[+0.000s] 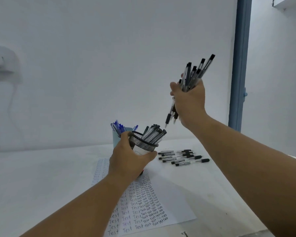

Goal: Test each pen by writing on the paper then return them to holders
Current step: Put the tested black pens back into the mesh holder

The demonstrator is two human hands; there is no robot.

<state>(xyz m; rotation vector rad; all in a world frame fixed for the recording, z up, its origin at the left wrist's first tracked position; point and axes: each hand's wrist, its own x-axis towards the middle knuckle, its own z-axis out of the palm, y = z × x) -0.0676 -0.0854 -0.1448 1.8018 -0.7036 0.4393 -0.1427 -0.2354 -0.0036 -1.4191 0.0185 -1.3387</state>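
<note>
A person's right hand (189, 100) is raised above a white worktop (41, 177), its fingers curled tight round a bundle of black-capped pens (194, 74) whose capped ends fan upward and to the right while the tips point down below the fist. The left hand (129, 161) grips a black mesh pen holder (142, 145), lifted off the worktop and tilted to the right, with more black-capped pens (153, 134) leaning out of its mouth. The lowest pen tip under the right hand hangs just above and to the right of the holder's rim, not touching it. Just behind the left hand stands a pale blue cup (116, 135) holding blue pens (118, 126). A sheet of paper (143, 207) covered in columns of the handwritten word "Test" lies flat on the worktop beneath the left forearm. To the right of the holder, a loose cluster of black pens (183, 157) lies scattered on the worktop, well below the raised right hand. A white wall fills the background, with a blue door frame (239, 65) at the right.
</note>
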